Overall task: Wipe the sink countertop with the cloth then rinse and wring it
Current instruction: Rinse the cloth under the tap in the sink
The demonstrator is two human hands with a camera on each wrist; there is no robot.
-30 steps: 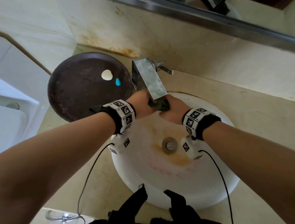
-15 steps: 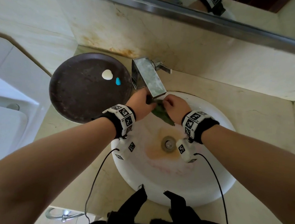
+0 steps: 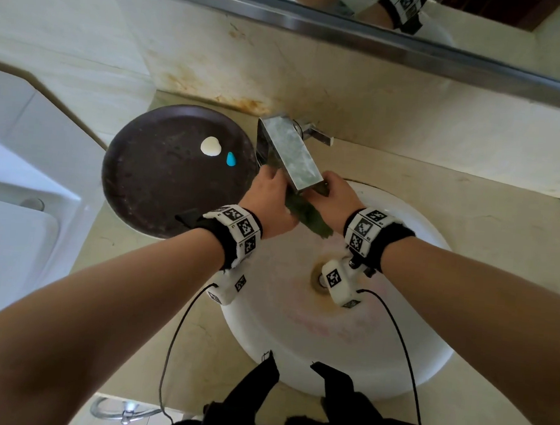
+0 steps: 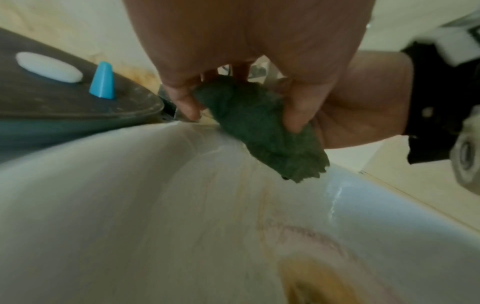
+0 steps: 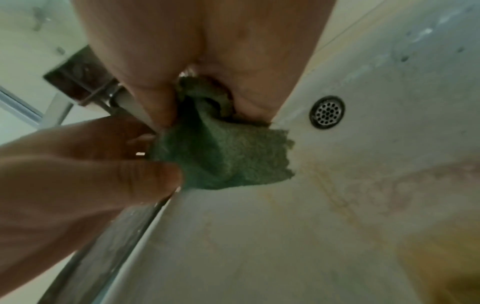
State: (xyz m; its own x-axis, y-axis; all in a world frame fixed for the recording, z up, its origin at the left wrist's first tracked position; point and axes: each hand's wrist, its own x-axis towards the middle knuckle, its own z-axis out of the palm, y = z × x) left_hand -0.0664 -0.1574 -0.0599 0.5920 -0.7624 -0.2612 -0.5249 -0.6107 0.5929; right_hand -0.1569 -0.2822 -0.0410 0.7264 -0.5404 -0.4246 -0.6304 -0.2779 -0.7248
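Observation:
A green cloth (image 3: 307, 214) hangs bunched under the square metal faucet spout (image 3: 291, 154), over the back of the white basin (image 3: 327, 357). My left hand (image 3: 269, 198) grips its left part, fingers and thumb curled round the cloth (image 4: 257, 123). My right hand (image 3: 335, 198) grips its right part, with the cloth (image 5: 221, 158) pinched between thumb and fingers. A loose corner dangles toward the bowl. Wet streaks run down the basin wall (image 4: 335, 197) in the left wrist view. The spout hides the upper part of the cloth from the head camera.
A dark round tray (image 3: 146, 195) with a white soap piece (image 3: 210, 146) and a small blue cone (image 3: 231, 159) sits left of the faucet. The drain (image 3: 318, 277) lies mid-bowl; an overflow hole (image 5: 327, 112) is nearby. Beige countertop (image 3: 471, 227) surrounds the basin; a mirror edge (image 3: 353, 33) runs above.
Both hands have stayed under the spout and spread slightly apart, and more of the cloth now hangs out between them than a second ago.

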